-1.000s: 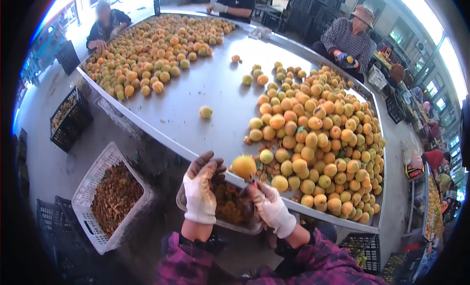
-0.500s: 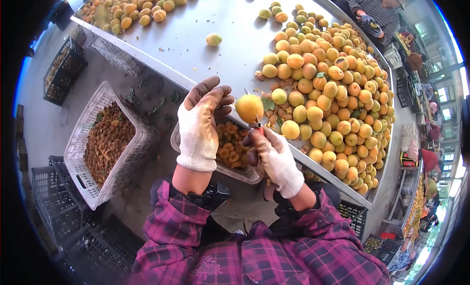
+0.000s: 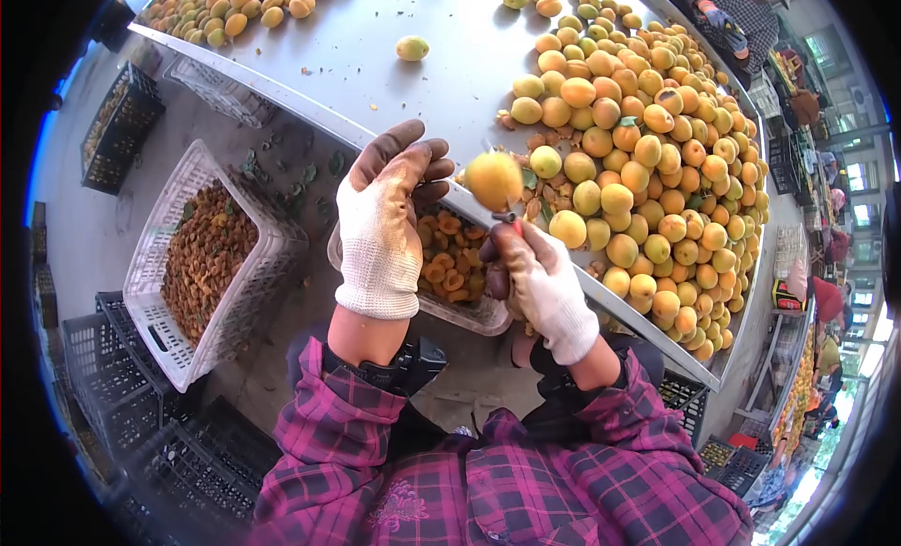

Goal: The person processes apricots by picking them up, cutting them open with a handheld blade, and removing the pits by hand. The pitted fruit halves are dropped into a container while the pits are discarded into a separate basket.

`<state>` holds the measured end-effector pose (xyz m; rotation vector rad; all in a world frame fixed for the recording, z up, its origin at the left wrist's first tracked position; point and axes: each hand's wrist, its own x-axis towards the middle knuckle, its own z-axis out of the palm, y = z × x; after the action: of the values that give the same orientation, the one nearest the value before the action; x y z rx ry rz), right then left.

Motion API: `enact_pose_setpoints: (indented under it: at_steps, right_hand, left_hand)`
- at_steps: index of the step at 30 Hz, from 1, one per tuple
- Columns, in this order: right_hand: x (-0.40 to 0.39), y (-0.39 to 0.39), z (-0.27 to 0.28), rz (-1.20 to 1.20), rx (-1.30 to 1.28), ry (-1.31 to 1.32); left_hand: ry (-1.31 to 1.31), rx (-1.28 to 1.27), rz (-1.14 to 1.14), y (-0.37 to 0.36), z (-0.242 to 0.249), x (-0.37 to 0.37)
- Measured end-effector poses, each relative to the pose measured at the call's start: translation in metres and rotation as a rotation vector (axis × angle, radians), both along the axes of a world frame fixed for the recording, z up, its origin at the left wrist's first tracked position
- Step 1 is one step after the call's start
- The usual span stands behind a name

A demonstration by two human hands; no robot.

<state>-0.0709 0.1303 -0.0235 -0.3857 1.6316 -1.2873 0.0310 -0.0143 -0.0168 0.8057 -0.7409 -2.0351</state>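
My right hand (image 3: pixel 540 283), in a white glove with a brown-stained coating, is closed round the red handle of a small knife (image 3: pixel 508 223). At the blade sits a whole yellow-orange apricot (image 3: pixel 495 181), slightly blurred; how deep the blade goes is hidden. My left hand (image 3: pixel 383 222), gloved the same way, is raised to the left of that apricot, fingers bent and apart, holding nothing. Below and between the hands, a crate of halved apricots (image 3: pixel 454 260) is partly covered by them. Beyond my right hand a big heap of apricots (image 3: pixel 648 189) lies on the metal table (image 3: pixel 375 86).
At left stands a white crate (image 3: pixel 169 335) filled with brown pits (image 3: pixel 208 265). Black crates (image 3: pixel 117 368) are stacked beside it. One lone apricot (image 3: pixel 412 48) lies on the table, whose raised edge runs before me. Across it, another person's gloved hand (image 3: pixel 721 22) shows.
My right hand, with the knife and the apricot at its blade, has shifted slightly right, away from my left hand. My left hand stays open. The whole view has moved slightly.
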Motion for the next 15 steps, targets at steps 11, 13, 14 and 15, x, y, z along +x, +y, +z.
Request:
enact_pose_setpoints:
  at_steps: [11,13,14,15]
  right_hand:
    - [-0.007,0.004,-0.001,0.046,0.104,-0.19]
    - [-0.007,0.003,-0.001,0.054,0.096,-0.181]
    - [-0.007,0.003,0.0,0.046,0.077,-0.154]
    - [-0.007,0.004,0.001,0.038,0.059,-0.127]
  left_hand:
    - [-0.049,-0.019,0.005,0.003,-0.001,-0.003]
    - [-0.114,-0.056,-0.004,0.005,-0.005,-0.004]
    - [-0.071,-0.047,-0.012,0.005,-0.011,-0.005]
    - [-0.068,-0.05,-0.013,0.007,-0.01,-0.007]
